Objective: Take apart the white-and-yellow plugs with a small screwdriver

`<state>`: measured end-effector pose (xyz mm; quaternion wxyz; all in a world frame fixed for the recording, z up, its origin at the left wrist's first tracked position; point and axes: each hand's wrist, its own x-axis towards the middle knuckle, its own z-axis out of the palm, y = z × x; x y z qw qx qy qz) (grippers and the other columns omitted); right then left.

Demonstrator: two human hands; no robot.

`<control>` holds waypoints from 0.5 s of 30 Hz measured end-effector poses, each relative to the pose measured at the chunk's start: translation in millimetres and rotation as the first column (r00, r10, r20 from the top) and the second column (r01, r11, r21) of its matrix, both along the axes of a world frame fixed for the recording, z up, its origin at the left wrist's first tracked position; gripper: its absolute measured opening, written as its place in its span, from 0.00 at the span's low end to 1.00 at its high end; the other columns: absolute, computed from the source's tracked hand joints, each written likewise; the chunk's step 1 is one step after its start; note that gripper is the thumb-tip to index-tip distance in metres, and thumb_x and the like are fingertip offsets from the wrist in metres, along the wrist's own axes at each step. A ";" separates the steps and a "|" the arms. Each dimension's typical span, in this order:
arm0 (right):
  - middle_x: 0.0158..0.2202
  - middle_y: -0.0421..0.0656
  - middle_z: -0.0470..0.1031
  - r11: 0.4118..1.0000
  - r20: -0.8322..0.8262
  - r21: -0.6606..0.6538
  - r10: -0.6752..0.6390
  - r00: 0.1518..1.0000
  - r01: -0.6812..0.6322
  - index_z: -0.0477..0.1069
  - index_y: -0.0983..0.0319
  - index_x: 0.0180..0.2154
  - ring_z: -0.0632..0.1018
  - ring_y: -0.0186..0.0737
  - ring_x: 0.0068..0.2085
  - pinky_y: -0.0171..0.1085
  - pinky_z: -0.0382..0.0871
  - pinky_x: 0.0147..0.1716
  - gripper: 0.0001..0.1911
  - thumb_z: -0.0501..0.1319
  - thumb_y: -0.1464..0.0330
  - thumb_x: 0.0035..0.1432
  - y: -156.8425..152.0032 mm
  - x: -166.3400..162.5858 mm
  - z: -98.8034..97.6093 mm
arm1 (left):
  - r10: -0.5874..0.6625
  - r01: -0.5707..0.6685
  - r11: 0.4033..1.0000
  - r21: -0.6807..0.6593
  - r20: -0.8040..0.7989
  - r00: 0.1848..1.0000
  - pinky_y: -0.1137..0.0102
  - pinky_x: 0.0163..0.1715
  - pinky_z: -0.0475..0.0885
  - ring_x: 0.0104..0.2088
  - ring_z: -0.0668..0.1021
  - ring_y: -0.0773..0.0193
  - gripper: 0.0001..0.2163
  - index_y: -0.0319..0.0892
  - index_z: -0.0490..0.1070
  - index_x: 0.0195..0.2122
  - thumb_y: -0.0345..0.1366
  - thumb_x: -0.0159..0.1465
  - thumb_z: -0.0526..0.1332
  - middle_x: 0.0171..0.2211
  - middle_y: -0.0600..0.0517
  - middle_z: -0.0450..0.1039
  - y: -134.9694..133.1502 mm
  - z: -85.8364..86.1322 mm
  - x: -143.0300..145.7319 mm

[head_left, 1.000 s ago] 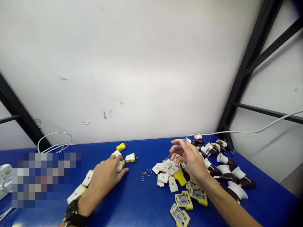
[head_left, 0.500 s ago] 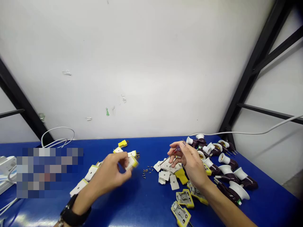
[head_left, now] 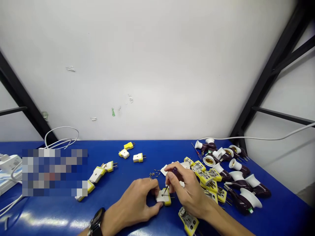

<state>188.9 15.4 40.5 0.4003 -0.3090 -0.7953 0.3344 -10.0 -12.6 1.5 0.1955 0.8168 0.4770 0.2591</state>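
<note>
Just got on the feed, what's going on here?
A person's left hand steadies a white-and-yellow two-pin plug on the blue bench while the right hand holds a small screwdriver to its white face. Loose screws lie just beyond, more plugs sit to the left, and white-and-brown lamp holders are heaped to the right.

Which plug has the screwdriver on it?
The white-and-yellow plug at the left hand's fingertips, with the right hand's screwdriver tip on its white face; the plugs farther left lie untouched.
</note>
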 end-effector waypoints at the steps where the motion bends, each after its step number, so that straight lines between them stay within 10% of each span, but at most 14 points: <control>1: 0.28 0.39 0.73 1.000 0.010 0.004 0.002 1.000 -0.002 0.68 0.60 0.43 0.76 0.35 0.26 0.34 0.70 0.28 0.11 0.50 0.63 0.73 0.5 -0.1 -0.1 | -0.003 0.003 1.000 0.008 -0.002 1.000 0.71 0.33 0.65 0.31 0.75 0.63 0.06 0.44 0.70 0.32 0.31 0.55 0.66 0.31 0.55 0.76 0.1 -0.3 -0.9; 10: 0.28 0.39 0.74 0.988 0.091 0.153 -0.004 0.996 -0.010 0.69 0.59 0.40 0.75 0.37 0.28 0.35 0.68 0.32 0.07 0.53 0.68 0.70 2.4 -2.2 2.3 | -0.070 0.056 0.995 0.087 0.170 0.983 0.67 0.44 0.71 0.42 0.79 0.57 0.11 0.45 0.74 0.46 0.32 0.62 0.62 0.42 0.49 0.80 3.0 4.8 4.0; 15: 0.32 0.42 0.76 0.980 0.044 0.199 -0.029 0.999 0.020 0.73 0.59 0.43 0.76 0.39 0.32 0.36 0.70 0.34 0.08 0.55 0.69 0.69 2.9 -1.7 4.2 | -0.101 0.100 0.995 0.018 0.301 0.948 0.73 0.35 0.71 0.31 0.79 0.63 0.10 0.42 0.76 0.35 0.33 0.70 0.55 0.31 0.51 0.80 12.4 -0.5 12.4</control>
